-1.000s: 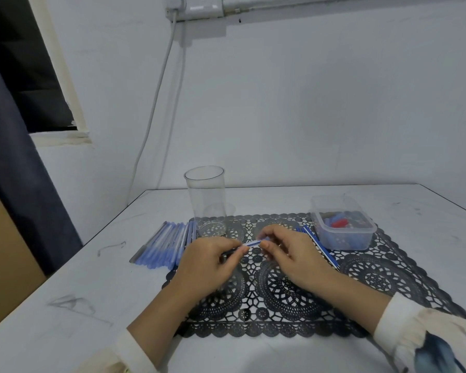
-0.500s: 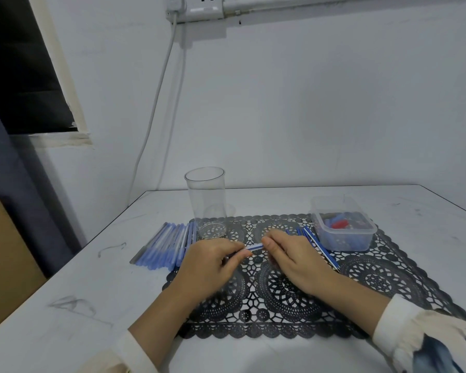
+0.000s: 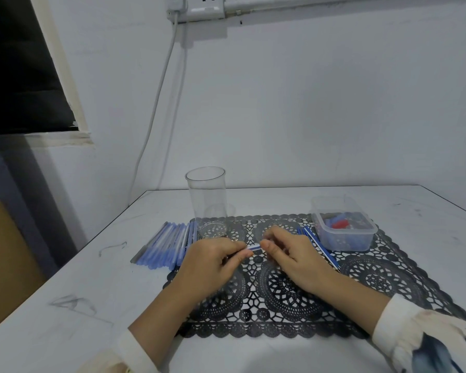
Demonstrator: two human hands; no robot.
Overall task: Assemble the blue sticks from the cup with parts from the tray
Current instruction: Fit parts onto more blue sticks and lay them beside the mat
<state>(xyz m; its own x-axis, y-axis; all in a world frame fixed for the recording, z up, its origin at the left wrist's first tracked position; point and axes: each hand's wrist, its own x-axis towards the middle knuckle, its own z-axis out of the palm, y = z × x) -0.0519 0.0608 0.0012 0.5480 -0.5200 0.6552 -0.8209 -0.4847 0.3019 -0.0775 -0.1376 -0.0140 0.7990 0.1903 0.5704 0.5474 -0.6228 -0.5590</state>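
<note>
My left hand (image 3: 213, 262) and my right hand (image 3: 293, 254) both pinch one blue stick (image 3: 254, 248) between them, low over the black lace mat (image 3: 280, 292). Only a short blue-and-white stretch of the stick shows between my fingertips. The clear plastic cup (image 3: 207, 200) stands upright behind my left hand, with no sticks in it. A clear plastic tray (image 3: 343, 238) with blue and red small parts sits at the mat's far right. A row of several blue sticks (image 3: 167, 244) lies on the table to the left.
Two more blue sticks (image 3: 320, 249) lie on the mat between my right hand and the tray. The white table (image 3: 65, 305) meets the wall behind the cup. A cable (image 3: 156, 109) hangs down the wall. A brown box (image 3: 3, 254) stands off the table's left.
Both hands stay together on the same stick, shifted slightly with my fingers working along it. Nothing else has moved.
</note>
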